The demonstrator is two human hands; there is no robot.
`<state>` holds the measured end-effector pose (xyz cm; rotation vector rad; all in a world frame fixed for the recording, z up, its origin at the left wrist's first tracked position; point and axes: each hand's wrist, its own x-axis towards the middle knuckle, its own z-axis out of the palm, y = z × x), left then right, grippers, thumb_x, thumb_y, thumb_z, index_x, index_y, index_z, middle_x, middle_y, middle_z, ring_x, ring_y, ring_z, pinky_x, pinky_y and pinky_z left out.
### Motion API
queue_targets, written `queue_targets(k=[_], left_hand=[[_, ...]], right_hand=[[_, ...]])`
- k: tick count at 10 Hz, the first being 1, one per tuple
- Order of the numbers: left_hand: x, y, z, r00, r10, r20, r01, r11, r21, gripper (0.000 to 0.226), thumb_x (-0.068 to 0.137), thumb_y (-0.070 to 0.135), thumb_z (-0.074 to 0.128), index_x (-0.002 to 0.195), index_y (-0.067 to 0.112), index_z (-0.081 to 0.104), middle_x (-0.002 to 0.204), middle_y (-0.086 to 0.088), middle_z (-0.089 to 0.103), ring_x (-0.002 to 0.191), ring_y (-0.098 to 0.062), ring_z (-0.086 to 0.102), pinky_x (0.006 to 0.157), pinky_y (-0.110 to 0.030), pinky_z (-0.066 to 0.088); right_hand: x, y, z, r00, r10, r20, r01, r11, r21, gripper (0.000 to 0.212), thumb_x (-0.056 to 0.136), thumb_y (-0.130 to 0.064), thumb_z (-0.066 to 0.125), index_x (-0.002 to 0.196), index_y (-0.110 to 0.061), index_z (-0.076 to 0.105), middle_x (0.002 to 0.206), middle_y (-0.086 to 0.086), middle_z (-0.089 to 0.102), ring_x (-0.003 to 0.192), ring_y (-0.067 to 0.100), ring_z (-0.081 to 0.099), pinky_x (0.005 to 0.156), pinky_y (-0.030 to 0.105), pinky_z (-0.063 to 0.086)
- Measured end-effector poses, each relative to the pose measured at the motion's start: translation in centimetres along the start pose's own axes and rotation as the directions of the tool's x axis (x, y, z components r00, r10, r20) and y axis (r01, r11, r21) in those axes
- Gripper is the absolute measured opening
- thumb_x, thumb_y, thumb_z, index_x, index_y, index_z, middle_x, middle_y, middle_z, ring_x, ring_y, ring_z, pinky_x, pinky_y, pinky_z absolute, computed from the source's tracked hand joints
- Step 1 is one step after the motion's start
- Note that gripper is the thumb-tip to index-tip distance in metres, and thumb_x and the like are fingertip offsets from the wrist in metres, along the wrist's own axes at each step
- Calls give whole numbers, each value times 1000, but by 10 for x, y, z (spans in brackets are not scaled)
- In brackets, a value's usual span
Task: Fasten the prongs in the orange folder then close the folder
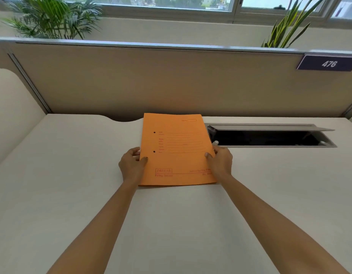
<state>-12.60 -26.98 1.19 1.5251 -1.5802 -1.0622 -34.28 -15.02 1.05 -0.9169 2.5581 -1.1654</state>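
The orange folder (177, 149) lies closed on the white desk (72, 175), its printed front cover up, with two small dark holes near its left edge. My left hand (131, 165) grips the folder's left edge, thumb on top of the cover. My right hand (220, 162) holds the right edge the same way, thumb pressed on the cover and fingers under it. The prongs are hidden inside.
An open cable tray (270, 138) with a raised grey lid is sunk into the desk just right of the folder. A beige partition (171, 80) with a "476" sign (328, 63) stands behind. Plants rise beyond the partition.
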Motion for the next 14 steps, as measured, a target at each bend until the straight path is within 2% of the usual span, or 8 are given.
queue_targets(k=[1, 2, 3, 4, 5, 9, 13, 14], left_hand=[[-4, -7, -11, 992, 120, 38, -122, 989, 87, 55, 83, 21, 71, 134, 16, 50, 129, -11, 56, 114, -24, 56, 96, -37, 45], [-13, -23, -30, 959, 216, 185, -249, 952, 179, 70, 80, 37, 71, 141, 22, 40, 142, -6, 44, 127, -23, 46, 103, -42, 40], [-27, -43, -49, 904, 268, 333, -361, 895, 262, 79, 79, 49, 67, 146, 30, 29, 147, 0, 36, 135, -20, 37, 111, -46, 33], [-39, -61, -55, 849, 327, 414, -481, 804, 350, 72, 86, 44, 60, 148, 30, 24, 152, 2, 32, 143, -17, 24, 118, -44, 16], [-41, -65, -52, 845, 324, 426, -492, 783, 380, 67, 90, 42, 55, 148, 30, 23, 155, 7, 28, 147, -16, 13, 119, -42, 5], [-36, -63, -33, 865, 370, 338, -493, 748, 444, 54, 97, 36, 44, 147, 30, 26, 154, 8, 29, 147, -19, 16, 119, -43, 4], [-91, -66, -42, 892, 322, 318, -443, 764, 470, 73, 93, 46, 46, 151, 23, 7, 161, -2, 6, 146, -20, 15, 120, -39, 5], [-117, -65, -47, 866, 392, 309, -499, 694, 518, 70, 96, 43, 42, 151, 19, 6, 161, -4, 0, 147, -23, 12, 120, -41, 11]], right_hand=[[-16, 7, -4, 999, -19, -46, 22, 998, 58, 37, 91, -17, 60, 127, -10, 58, 122, 13, 51, 109, 26, 54, 88, 28, 42], [-40, 22, -12, 992, -114, -58, 118, 990, 78, 44, 91, -23, 62, 134, -13, 53, 131, 10, 49, 120, 24, 50, 94, 25, 38], [-62, 35, -21, 985, -159, 71, 154, 985, 76, 54, 91, -33, 61, 140, -20, 45, 145, 7, 41, 133, 22, 40, 107, 35, 38], [-77, 45, -23, 955, -241, 174, 250, 968, -26, 57, 89, -36, 63, 141, -25, 44, 151, 2, 38, 141, 20, 32, 118, 44, 26], [-77, 45, -22, 942, -261, 209, 279, 958, -65, 52, 87, -35, 65, 136, -24, 51, 151, -1, 39, 143, 19, 28, 121, 40, 16], [-52, 45, -14, 942, -261, 211, 274, 961, -37, 46, 88, -35, 65, 130, -19, 58, 148, 1, 45, 141, 20, 32, 119, 41, 21], [-117, 42, -23, 950, -276, 143, 304, 923, -237, 53, 99, -25, 46, 147, -10, 31, 154, 6, 34, 145, 20, 26, 116, 32, 26], [-141, 34, -25, 941, -318, 113, 337, 910, -242, 55, 99, -25, 43, 148, -7, 26, 156, 9, 28, 146, 22, 23, 118, 32, 21]])
